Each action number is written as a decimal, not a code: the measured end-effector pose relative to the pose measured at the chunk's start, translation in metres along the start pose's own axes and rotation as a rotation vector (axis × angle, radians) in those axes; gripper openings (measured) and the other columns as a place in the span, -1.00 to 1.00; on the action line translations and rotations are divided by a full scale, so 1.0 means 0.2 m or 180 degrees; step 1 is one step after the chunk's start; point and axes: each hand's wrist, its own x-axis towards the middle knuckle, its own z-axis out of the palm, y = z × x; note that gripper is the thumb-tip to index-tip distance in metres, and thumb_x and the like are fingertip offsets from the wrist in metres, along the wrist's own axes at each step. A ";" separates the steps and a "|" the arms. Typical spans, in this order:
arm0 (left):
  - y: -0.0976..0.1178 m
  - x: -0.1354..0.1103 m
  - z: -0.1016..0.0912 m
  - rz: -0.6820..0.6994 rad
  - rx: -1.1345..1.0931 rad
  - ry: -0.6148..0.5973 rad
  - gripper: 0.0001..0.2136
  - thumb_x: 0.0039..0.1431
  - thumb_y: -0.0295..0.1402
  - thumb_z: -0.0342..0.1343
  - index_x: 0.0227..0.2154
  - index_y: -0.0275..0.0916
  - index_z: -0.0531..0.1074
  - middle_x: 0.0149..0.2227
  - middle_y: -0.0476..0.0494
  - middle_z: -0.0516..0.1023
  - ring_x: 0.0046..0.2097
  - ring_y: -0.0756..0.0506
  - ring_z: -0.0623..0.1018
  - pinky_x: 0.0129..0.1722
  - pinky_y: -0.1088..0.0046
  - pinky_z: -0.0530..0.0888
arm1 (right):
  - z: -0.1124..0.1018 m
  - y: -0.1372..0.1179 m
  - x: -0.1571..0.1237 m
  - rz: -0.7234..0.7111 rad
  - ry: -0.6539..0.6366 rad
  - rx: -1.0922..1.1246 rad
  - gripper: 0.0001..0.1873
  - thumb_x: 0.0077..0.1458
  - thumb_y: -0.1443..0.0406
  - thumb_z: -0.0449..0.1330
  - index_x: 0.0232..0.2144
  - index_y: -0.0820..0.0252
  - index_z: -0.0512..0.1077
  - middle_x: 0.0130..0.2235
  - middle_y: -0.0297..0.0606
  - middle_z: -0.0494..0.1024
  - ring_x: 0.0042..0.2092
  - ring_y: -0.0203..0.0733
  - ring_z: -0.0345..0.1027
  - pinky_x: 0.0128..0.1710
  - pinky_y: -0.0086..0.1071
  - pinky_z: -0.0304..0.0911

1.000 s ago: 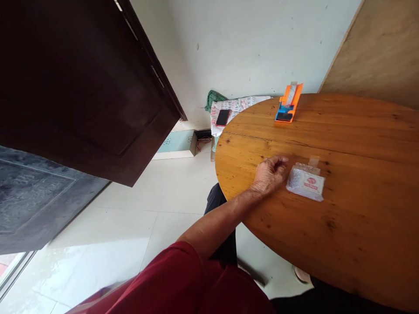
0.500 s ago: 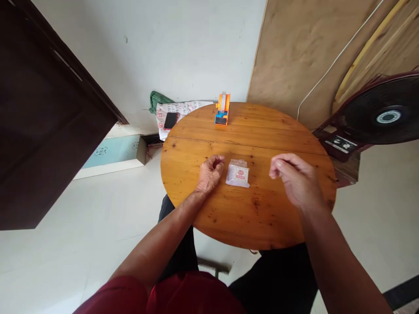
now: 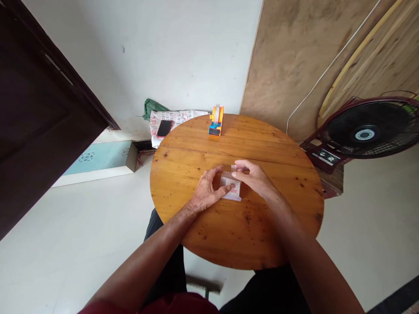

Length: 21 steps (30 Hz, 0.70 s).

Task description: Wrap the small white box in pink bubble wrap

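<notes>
A small white box with a red print lies in clear bubble wrap [image 3: 231, 194] on the round wooden table [image 3: 196, 226]. My left hand [image 3: 208, 188] holds this package from its left side, thumb pressed on top and fingers at the far left corner. Above the package's far right edge is my right hand [image 3: 253, 176], its thumb and fingers pinching a short strip of clear tape [image 3: 233, 168]. Part of the box is covered by my left thumb.
An orange and blue tape dispenser [image 3: 216, 121] stands at the table's far edge. Beyond the left rim, a phone [image 3: 164, 128] rests on a printed white sack [image 3: 183, 115]. A dark red fan [image 3: 363, 133] stands at the right.
My right hand has moved left to the package with the tape strip. My left hand has opened from its curl and its thumb now lies on the package. The view has shifted slightly.
</notes>
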 end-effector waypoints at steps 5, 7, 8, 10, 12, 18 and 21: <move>-0.02 0.00 0.01 0.0033 0.0233 -0.0177 -0.20 0.03 -0.02 0.27 0.28 -0.19 0.14 0.21 -0.29 0.34 0.25 -0.28 0.31 0.29 0.03 0.23 | 0.05 -0.02 0.04 -0.0390 0.0138 -0.0157 -0.87 -0.05 0.25 0.21 -0.46 0.18 0.52 -0.43 -0.32 0.56 -0.37 -0.21 0.40 -0.31 -0.34 0.29; -0.03 0.00 0.01 0.0047 0.0260 -0.0242 -0.18 0.04 -0.01 0.26 0.31 -0.17 0.10 0.23 -0.28 0.32 0.26 -0.29 0.29 0.29 0.02 0.22 | 0.05 -0.05 0.02 -0.0554 0.0113 -0.0066 -0.85 -0.02 0.25 0.18 -0.52 0.18 0.50 -0.49 -0.35 0.53 -0.41 -0.23 0.38 -0.37 -0.38 0.25; -0.03 0.00 0.00 0.0050 0.0269 -0.0280 -0.19 0.05 -0.02 0.26 0.31 -0.16 0.10 0.23 -0.27 0.32 0.26 -0.28 0.29 0.29 0.03 0.23 | 0.04 -0.07 0.00 -0.0635 0.0071 -0.0035 -0.84 0.00 0.25 0.17 -0.52 0.18 0.50 -0.48 -0.35 0.53 -0.41 -0.23 0.38 -0.37 -0.39 0.25; -0.03 0.01 -0.01 0.0038 0.0261 -0.0349 -0.20 0.06 -0.05 0.26 0.31 -0.15 0.10 0.19 -0.25 0.36 0.23 -0.27 0.33 0.28 0.04 0.24 | 0.03 -0.10 -0.06 -0.0788 -0.0083 -0.0033 -0.84 0.04 0.26 0.16 -0.48 0.18 0.51 -0.44 -0.35 0.56 -0.37 -0.23 0.41 -0.34 -0.39 0.27; -0.03 0.02 -0.01 0.0011 0.0217 -0.0356 -0.22 0.06 -0.08 0.27 0.30 -0.15 0.13 0.12 -0.24 0.41 0.18 -0.27 0.37 0.25 0.05 0.28 | 0.02 -0.13 -0.11 -0.0956 -0.0225 -0.0123 -0.83 0.09 0.28 0.14 -0.43 0.17 0.52 -0.38 -0.33 0.58 -0.33 -0.22 0.43 -0.29 -0.38 0.29; -0.07 0.03 0.00 0.0095 0.0259 -0.0294 -0.23 0.05 -0.13 0.29 0.30 -0.15 0.14 0.04 -0.23 0.45 0.10 -0.24 0.42 0.22 0.06 0.31 | 0.04 -0.09 -0.24 -0.1913 0.0028 -0.1104 -0.75 0.25 0.35 0.05 -0.36 0.13 0.53 -0.19 -0.26 0.62 -0.15 -0.15 0.47 -0.07 -0.26 0.27; -0.08 0.03 0.00 0.0163 0.0306 -0.0238 -0.28 0.07 -0.11 0.26 0.28 -0.14 0.19 0.05 -0.24 0.45 0.10 -0.24 0.41 0.21 0.07 0.31 | 0.07 -0.02 -0.30 -0.2301 0.0294 -0.1733 -0.72 0.29 0.33 0.02 -0.15 0.15 0.54 -0.02 -0.17 0.59 0.01 -0.05 0.43 0.05 -0.13 0.20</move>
